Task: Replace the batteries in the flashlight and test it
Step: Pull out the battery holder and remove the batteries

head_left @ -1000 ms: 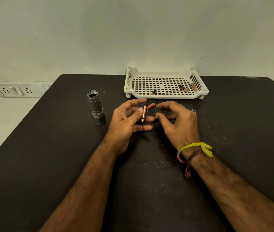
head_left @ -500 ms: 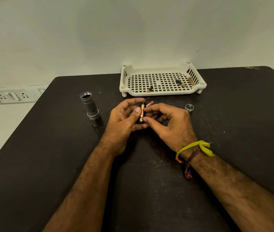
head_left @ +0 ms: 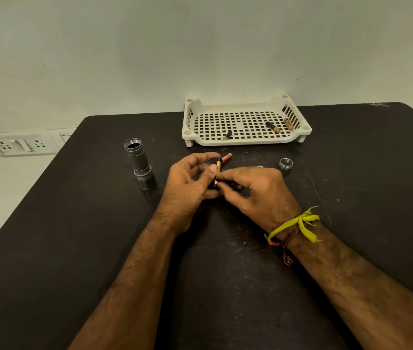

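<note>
Both forearms reach forward over the tabletop (head_left: pixel 74 248); the left hand (head_left: pixel 187 183) grips the black battery holder (head_left: pixel 215 173), thumb across it; the right hand (head_left: pixel 258 190) pinches a copper-black battery (head_left: pixel 217 174) at its slot; the flashlight body (head_left: pixel 138 160) stands upright to the left.

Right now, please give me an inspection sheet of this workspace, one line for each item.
Surface: dark table, scuffed.
Job's things: flashlight body standing, open end up; end cap lying apart; orange battery on table.
Clutter: white tray holding three batteries.
Hands: left hand holds battery holder; right hand fingers pinch at the holder's lower end.
Cables: nothing seen.
Surroundings: plain wall, wall sockets at left.
</note>
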